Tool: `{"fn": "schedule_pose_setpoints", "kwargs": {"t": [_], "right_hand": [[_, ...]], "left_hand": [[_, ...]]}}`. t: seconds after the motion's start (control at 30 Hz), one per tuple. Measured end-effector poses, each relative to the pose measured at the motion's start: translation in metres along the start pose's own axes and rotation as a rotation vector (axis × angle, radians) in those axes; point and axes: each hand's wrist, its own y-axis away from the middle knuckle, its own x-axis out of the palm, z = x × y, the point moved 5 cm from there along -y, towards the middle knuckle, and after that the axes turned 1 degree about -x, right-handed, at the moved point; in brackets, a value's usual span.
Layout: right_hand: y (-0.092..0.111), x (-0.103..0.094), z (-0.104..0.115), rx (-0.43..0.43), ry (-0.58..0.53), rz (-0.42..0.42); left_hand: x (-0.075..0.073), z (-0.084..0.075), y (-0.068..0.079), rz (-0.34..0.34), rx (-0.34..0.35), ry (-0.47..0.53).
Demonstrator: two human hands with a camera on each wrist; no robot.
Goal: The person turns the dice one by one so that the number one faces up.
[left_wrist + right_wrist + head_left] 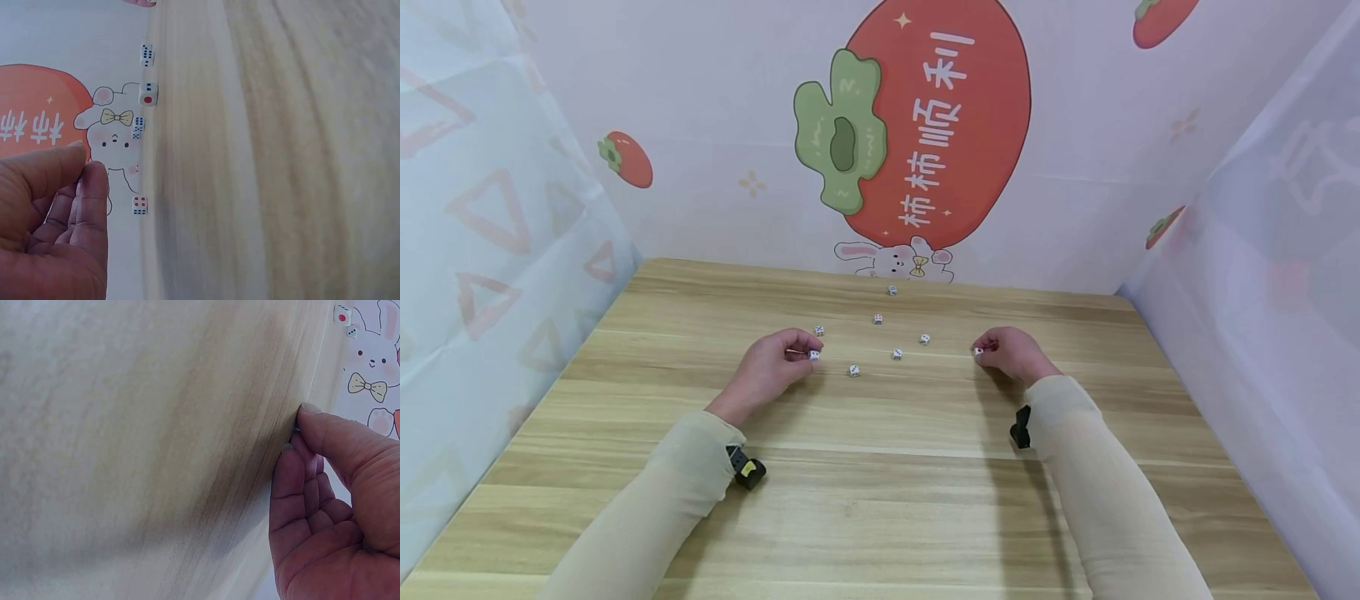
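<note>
My left hand [772, 367] pinches a small white die [814, 355] between thumb and fingers, close over the wooden table. Just beyond those fingertips lies another die [819, 331]. Over to the right, my right hand [1011, 352] holds a second white die [977, 352] at its fingertips. Between the hands several dice are scattered, among them one in the middle [897, 354], one nearer me [853, 371] and one toward the right hand [925, 339]. In both wrist views the thumb meets the fingers, and the pinched dice are hidden there.
Farther back on the wooden table [880, 500] are a die [878, 319] and another die [892, 290] near the rear edge. A printed cloth backdrop [722, 225] rises behind the table, with pale cloth sides to the left and right. Each wrist wears a small black camera.
</note>
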Motion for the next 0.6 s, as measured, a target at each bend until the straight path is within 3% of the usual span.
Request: {"fn": "schedule_pose_setpoints", "kwargs": {"t": [0.3, 0.6], "right_hand": [[0.0006, -0.0006, 0.0013, -0.009, -0.004, -0.003], [0.0007, 0.0001, -0.0001, -0.004, -0.006, 0.001]], "left_hand": [[-0.0002, 0.0024, 0.0003, 0.012, -0.037, 0.045], [-0.0003, -0.0004, -0.0001, -0.002, -0.023, -0.016]]}}
